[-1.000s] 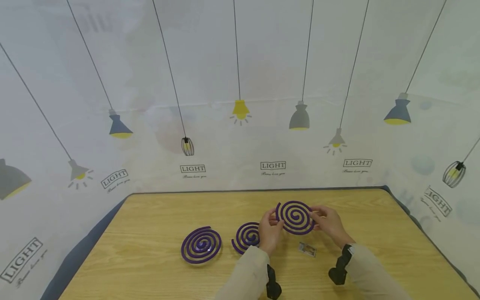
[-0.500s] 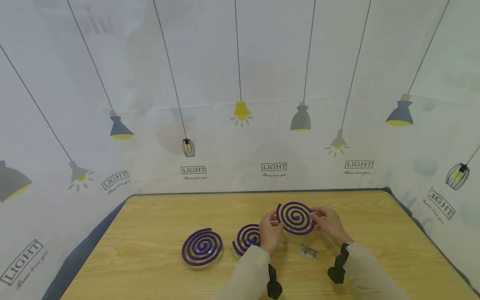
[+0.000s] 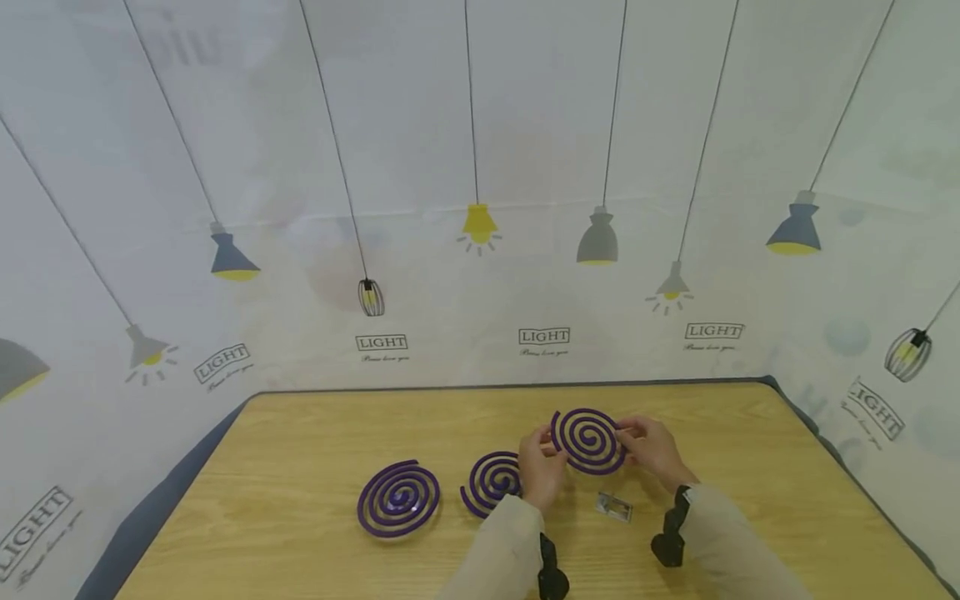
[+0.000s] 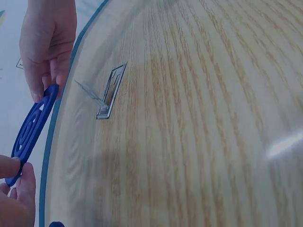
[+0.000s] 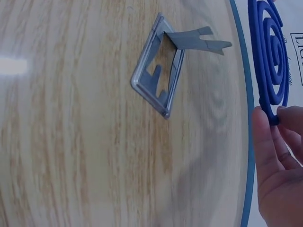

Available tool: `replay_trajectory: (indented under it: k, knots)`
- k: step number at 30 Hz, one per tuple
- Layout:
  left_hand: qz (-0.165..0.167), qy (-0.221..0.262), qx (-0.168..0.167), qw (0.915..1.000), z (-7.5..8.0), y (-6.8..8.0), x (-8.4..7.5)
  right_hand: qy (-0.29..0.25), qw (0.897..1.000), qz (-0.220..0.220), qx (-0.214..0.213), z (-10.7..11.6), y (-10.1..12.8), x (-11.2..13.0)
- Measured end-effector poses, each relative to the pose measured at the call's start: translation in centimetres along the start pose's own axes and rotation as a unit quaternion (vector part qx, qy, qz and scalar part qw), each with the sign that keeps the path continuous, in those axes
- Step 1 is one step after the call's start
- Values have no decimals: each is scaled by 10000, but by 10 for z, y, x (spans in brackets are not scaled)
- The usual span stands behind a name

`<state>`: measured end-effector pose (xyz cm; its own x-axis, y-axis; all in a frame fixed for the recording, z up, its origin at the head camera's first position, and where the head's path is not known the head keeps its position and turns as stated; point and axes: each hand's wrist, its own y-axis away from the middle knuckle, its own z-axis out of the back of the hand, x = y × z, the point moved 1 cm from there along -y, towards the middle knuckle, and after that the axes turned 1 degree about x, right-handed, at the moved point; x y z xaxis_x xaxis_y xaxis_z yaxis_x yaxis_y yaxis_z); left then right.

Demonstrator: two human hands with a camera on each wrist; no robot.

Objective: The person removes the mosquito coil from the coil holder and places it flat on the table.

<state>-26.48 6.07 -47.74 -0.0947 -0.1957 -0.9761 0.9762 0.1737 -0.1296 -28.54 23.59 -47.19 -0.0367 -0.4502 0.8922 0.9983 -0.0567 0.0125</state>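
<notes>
While both hands hold it up off the wood-grain bench (image 3: 300,500), the purple spiral coil (image 3: 588,440) hangs between them, the left hand (image 3: 542,467) pinching its near-left edge and the right hand (image 3: 652,450) pinching the opposite rim, a two-sided grip that looks meant to spare a thin, brittle ring. Below sits a small folded metal stand (image 3: 615,506), tab raised, with two more flat coils (image 3: 398,497) lying left of the hands.

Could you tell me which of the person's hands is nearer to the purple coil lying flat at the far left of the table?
The left hand. It pinches the raised coil nearer the flat coil; the right hand grips that raised coil's far edge.
</notes>
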Motion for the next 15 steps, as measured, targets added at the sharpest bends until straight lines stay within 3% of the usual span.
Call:
replay_trajectory:
  k: [6, 15]
  knots:
    - [-21, 50, -386, 9992, -5, 0, 0, 131, 9999, 11, 30, 0, -4, 0]
    - [-250, -65, -492, 9985, -6, 1, 0, 291, 9996, 10, 10, -2, -4, -1]
